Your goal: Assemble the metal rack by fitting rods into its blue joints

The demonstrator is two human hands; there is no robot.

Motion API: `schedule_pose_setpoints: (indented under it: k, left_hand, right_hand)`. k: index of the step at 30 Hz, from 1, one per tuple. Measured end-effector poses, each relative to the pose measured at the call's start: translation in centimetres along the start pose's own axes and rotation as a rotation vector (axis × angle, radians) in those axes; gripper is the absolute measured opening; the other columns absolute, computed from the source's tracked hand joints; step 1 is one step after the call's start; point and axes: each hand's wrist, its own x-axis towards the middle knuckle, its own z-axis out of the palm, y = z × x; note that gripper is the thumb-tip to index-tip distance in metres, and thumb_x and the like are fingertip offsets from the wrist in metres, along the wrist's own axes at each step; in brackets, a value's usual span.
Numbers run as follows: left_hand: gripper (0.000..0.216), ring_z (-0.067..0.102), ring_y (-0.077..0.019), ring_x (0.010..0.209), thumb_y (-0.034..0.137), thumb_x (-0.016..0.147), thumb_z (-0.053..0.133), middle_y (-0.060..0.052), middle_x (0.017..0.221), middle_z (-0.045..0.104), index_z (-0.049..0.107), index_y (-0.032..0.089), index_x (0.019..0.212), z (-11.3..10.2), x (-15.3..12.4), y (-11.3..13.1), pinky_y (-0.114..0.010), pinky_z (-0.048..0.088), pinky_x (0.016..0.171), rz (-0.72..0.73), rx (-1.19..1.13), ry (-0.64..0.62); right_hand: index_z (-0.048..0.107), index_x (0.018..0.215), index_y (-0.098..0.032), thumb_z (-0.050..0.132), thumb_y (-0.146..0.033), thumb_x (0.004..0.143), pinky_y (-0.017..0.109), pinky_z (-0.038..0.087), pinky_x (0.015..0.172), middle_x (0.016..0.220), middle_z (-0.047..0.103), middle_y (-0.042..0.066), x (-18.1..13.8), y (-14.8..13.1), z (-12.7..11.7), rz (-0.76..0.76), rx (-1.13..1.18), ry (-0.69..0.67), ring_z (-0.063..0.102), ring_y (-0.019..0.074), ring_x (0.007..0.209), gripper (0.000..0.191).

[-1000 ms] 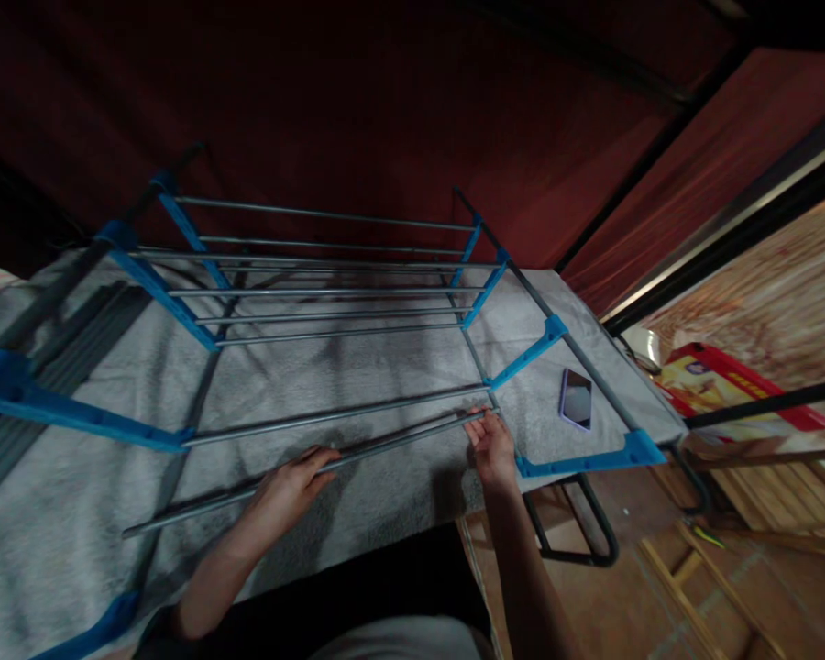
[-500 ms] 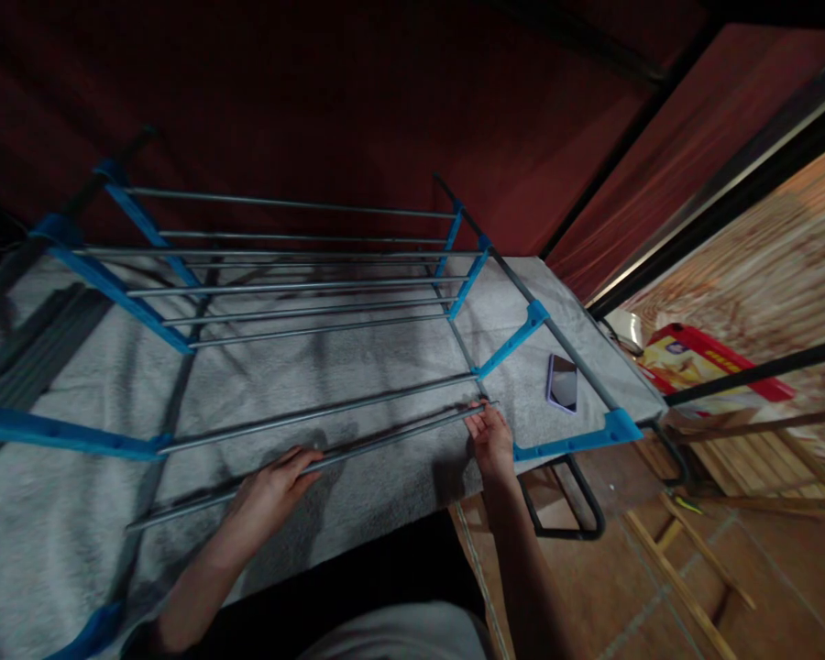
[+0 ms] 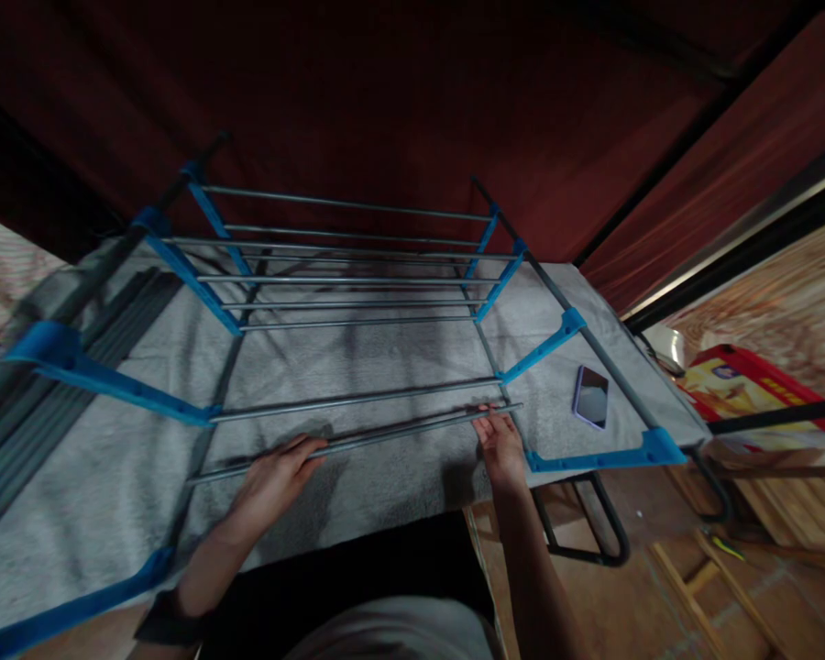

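A loose grey metal tube (image 3: pixel 399 429) spans the near part of a partly built rack on its side. My left hand (image 3: pixel 281 475) is closed around the tube left of its middle. Near the right end, the fingers of my right hand (image 3: pixel 500 442) pinch the same tube, its tip sticking out just past them. Right of that hand is a blue plastic bracket (image 3: pixel 595 456) joined to the right frame. Another blue bracket (image 3: pixel 127 605) lies at the lower left. Just beyond the held tube, a fixed crossbar (image 3: pixel 357 400) links two other brackets.
The rack stands on a grey cloth (image 3: pixel 357 353). A phone (image 3: pixel 591 397) lies on it at the right. Spare dark tubes (image 3: pixel 103 335) are bundled at the left. A red and yellow package (image 3: pixel 749 385) and a wooden frame (image 3: pixel 701 577) are off to the right.
The view has swung left, so the rack appears further right and more of its left side shows. Both hands keep hold of the tube, whose left end still lies over the left frame pole.
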Motion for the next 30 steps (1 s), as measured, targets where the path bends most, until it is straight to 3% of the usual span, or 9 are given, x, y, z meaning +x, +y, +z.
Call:
schedule_pose_setpoints:
  k: [10, 14, 17, 20, 24, 27, 30]
  left_hand:
    - [0.033, 0.076, -0.0259, 0.104, 0.03, 0.103, 0.048, -0.008, 0.117, 0.08, 0.077, 0.026, 0.117, 1.1, 0.5, 2.9, -0.039, 0.059, 0.1, 0.018, 0.062, 0.004]
    - [0.033, 0.07, -0.0299, 0.122, 0.033, 0.104, 0.053, -0.011, 0.129, 0.077, 0.074, 0.026, 0.129, 1.4, 0.0, 3.2, -0.048, 0.052, 0.111, 0.068, 0.034, 0.234]
    - [0.029, 0.069, -0.031, 0.119, 0.04, 0.104, 0.057, -0.011, 0.125, 0.078, 0.077, 0.026, 0.119, 1.8, -0.9, 3.4, -0.049, 0.051, 0.109, 0.062, -0.083, 0.468]
    - [0.025, 0.073, -0.0283, 0.1, 0.047, 0.1, 0.064, -0.008, 0.101, 0.08, 0.079, 0.027, 0.098, 2.8, -1.8, 4.1, -0.042, 0.056, 0.096, -0.08, -0.376, 0.501]
    - [0.038, 0.074, -0.0231, 0.076, 0.06, 0.081, 0.084, -0.005, 0.078, 0.077, 0.076, 0.023, 0.084, 4.3, -1.8, 5.1, -0.032, 0.056, 0.07, -0.5, -1.081, 0.427]
    - [0.043, 0.077, -0.0206, 0.083, 0.052, 0.068, 0.098, -0.004, 0.086, 0.079, 0.07, 0.021, 0.079, 4.2, -1.3, 5.2, -0.028, 0.058, 0.073, -0.669, -1.551, 0.533]
    - [0.037, 0.078, -0.0171, 0.081, 0.04, 0.073, 0.098, -0.003, 0.088, 0.079, 0.067, 0.019, 0.078, 3.1, -0.8, 4.6, -0.028, 0.061, 0.079, -0.679, -1.749, 0.656]
  right_hand:
    - [0.074, 0.089, -0.026, 0.093, -0.033, 0.066, 0.033, 0.065, 0.087, 0.093, 0.082, 0.0, -3.6, 4.1, 3.3, 0.181, -0.048, -0.147, 0.078, 0.0179, 0.093, 0.031]
    - [0.075, 0.093, -0.025, 0.094, -0.034, 0.066, 0.036, 0.065, 0.09, 0.094, 0.082, 0.001, -3.5, 4.5, 3.3, 0.158, -0.042, -0.172, 0.078, 0.0186, 0.094, 0.034]
    - [0.074, 0.088, -0.025, 0.095, -0.033, 0.066, 0.038, 0.063, 0.096, 0.093, 0.081, 0.0, -3.0, 4.2, 2.8, 0.125, -0.026, -0.156, 0.078, 0.0188, 0.095, 0.031]
    - [0.074, 0.087, -0.025, 0.094, -0.032, 0.069, 0.039, 0.061, 0.102, 0.094, 0.081, -0.001, -2.6, 3.9, 2.2, 0.101, -0.027, -0.154, 0.077, 0.0175, 0.096, 0.028]
    - [0.077, 0.092, -0.025, 0.091, -0.029, 0.072, 0.042, 0.06, 0.107, 0.099, 0.081, 0.0, -2.5, 3.6, 1.6, 0.091, -0.048, -0.165, 0.077, 0.0185, 0.099, 0.025]
    - [0.078, 0.094, -0.025, 0.091, -0.028, 0.072, 0.045, 0.059, 0.111, 0.1, 0.081, 0.001, -2.7, 3.5, 1.4, 0.096, -0.082, -0.169, 0.077, 0.0197, 0.099, 0.026]
    - [0.079, 0.094, -0.025, 0.091, -0.028, 0.072, 0.049, 0.056, 0.117, 0.105, 0.08, 0.001, -2.6, 3.4, 1.0, 0.071, -0.112, -0.167, 0.076, 0.0211, 0.106, 0.025]
